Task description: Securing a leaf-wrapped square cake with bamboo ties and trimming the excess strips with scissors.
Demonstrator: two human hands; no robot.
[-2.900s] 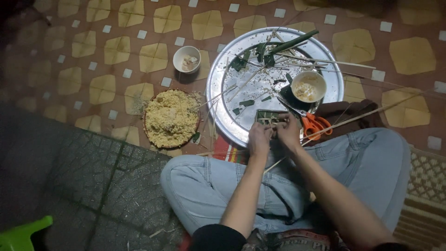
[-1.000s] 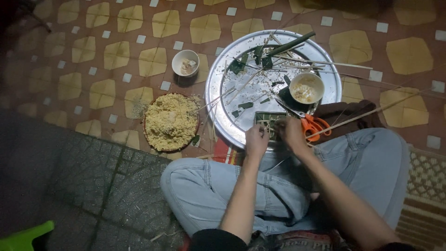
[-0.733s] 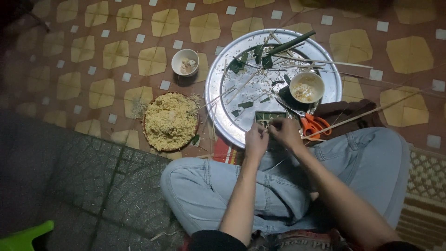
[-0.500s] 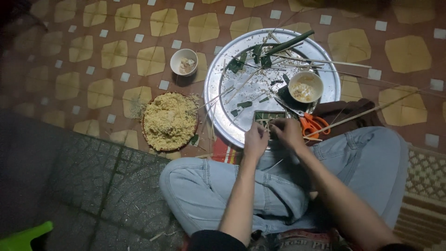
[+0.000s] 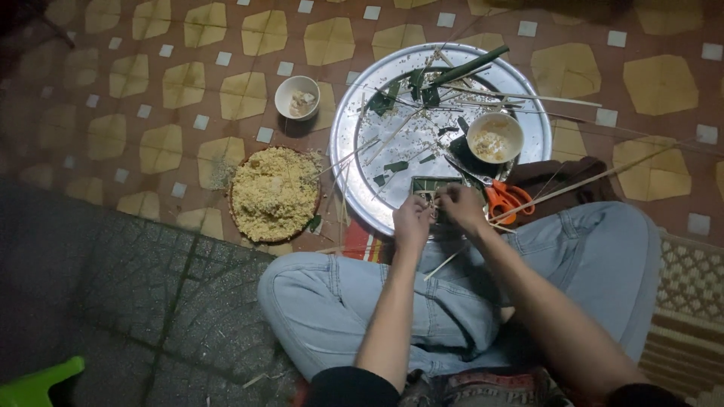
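Item: small green leaf parcel (image 5: 431,190), at the near rim of the round metal tray (image 5: 354,154). My left hand (image 5: 412,222) and right hand (image 5: 461,207) pinch it closed; I judge wrapping half done, tying left.

Dim light falls on a red-and-yellow tiled floor (image 5: 188,83) meeting a dark textured mat (image 5: 128,294)

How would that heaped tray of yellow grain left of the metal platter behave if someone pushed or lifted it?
The tray of yellow grain is piled loose to its rim, so a shove would probably spill some; a few grains already lie on the floor tiles. It looks shallow and flat-bottomed, so likely to slide rather than tip. Lifting probably needs both hands, kept level.
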